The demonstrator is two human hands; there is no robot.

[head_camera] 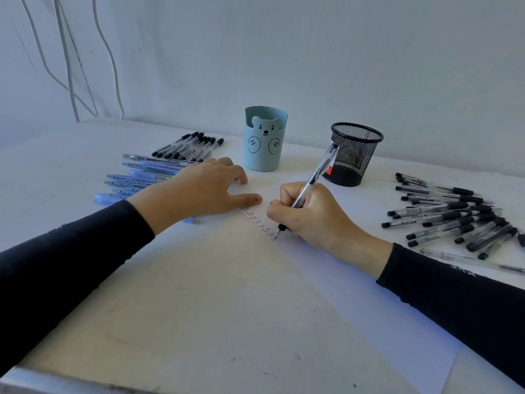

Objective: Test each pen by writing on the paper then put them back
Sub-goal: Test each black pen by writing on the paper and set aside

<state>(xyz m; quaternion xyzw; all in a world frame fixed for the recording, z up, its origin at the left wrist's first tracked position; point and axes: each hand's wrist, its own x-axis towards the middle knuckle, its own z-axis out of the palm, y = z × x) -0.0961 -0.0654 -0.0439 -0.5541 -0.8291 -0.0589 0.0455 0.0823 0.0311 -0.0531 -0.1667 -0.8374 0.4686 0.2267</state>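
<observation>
My right hand point(315, 214) grips a clear pen with a black grip point(318, 172), its tip touching the white paper point(355, 280) below a column of handwritten "Test" words point(260, 221). My left hand point(204, 189) lies flat, fingers spread, pressing the paper's top left corner. A heap of black-capped pens point(451, 217) lies to the right. A row of black pens point(190, 146) and several blue pens point(142, 174) lie at the left, partly hidden by my left hand.
A light blue bear-shaped pen cup point(264, 140) and a black mesh pen cup point(353, 155) stand at the back of the white table point(199, 308), near the wall. Cables point(68, 58) hang at the far left.
</observation>
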